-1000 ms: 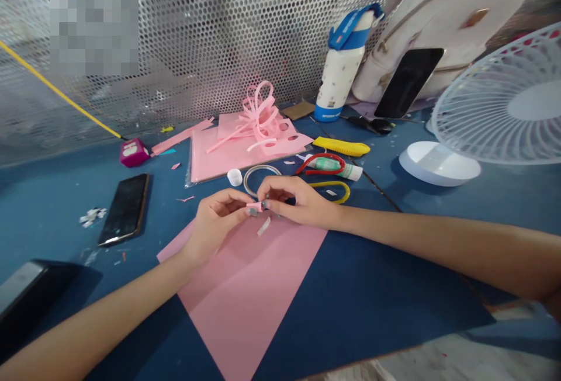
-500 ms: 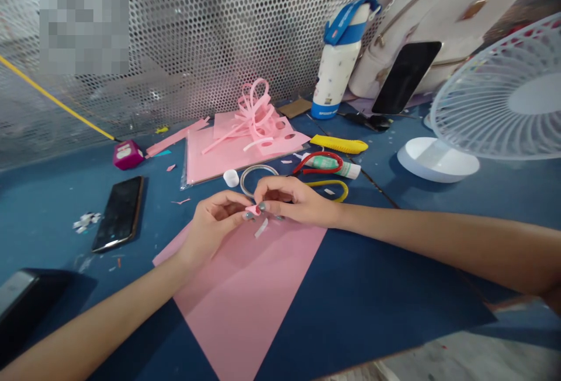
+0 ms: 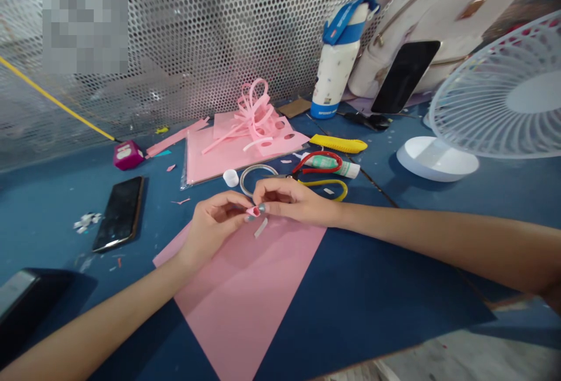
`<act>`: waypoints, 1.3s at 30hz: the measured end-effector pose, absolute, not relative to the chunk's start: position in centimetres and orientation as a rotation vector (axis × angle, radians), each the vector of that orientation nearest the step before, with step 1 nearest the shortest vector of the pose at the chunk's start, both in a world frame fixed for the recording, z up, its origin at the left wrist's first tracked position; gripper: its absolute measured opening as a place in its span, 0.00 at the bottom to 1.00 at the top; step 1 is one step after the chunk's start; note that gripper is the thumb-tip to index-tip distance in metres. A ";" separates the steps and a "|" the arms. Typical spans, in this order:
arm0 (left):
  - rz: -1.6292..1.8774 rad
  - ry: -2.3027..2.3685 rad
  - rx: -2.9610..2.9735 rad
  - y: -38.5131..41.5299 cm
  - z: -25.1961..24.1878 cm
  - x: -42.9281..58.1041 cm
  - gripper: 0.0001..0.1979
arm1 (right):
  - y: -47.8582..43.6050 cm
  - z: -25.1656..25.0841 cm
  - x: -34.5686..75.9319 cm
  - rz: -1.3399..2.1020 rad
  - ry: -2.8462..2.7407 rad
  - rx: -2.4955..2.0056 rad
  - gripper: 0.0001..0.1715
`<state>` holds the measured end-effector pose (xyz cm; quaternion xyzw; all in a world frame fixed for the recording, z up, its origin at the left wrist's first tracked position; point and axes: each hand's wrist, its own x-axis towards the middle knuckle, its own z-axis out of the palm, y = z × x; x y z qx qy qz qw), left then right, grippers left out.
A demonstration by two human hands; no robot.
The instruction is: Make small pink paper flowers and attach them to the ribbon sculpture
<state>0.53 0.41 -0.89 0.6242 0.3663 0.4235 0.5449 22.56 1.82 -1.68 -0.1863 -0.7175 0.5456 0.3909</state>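
A small rolled piece of pink paper (image 3: 254, 211) is pinched between the fingertips of both hands, its hollow end facing me. My left hand (image 3: 214, 220) closes on it from the left. From the right, my right hand (image 3: 298, 201) grips its other side with thumb and fingers. Beneath them a large pink sheet (image 3: 245, 299) lies flat on the blue table. On that sheet, just under the fingers, rests a thin white strip (image 3: 261, 228). Scissors with a red and a yellow handle (image 3: 326, 183) lie behind my right hand, their blades partly hidden.
Behind my hands are a roll of tape (image 3: 242, 180), a white cap (image 3: 231, 178), a glue tube (image 3: 350, 169), a yellow cutter (image 3: 339, 144) and pink strips (image 3: 254, 106). A phone (image 3: 119, 212) lies left; a bottle (image 3: 335, 71), white dish (image 3: 438, 162) and fan (image 3: 495, 100) stand right.
The pink roll has turned slightly, so its hollow end shows more openly. The right fingers have shifted a little; otherwise both hands stay in place.
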 end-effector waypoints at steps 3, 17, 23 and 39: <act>1.001 0.865 1.462 0.5 -1.0 0.5 0.06 | 1.7 -1.6 22.6 1.366 -1.834 -0.477 0.12; 1.006 0.870 1.473 0.3 -0.9 0.5 0.07 | 1.4 -1.5 22.4 1.318 -1.826 -0.514 0.12; 1.015 0.839 1.480 0.2 -0.7 0.8 0.06 | 1.4 -1.7 22.4 1.282 -1.819 -0.509 0.11; 1.271 0.791 2.196 -0.7 -0.5 0.1 0.09 | 1.1 -1.5 22.5 1.015 -1.925 -0.499 0.06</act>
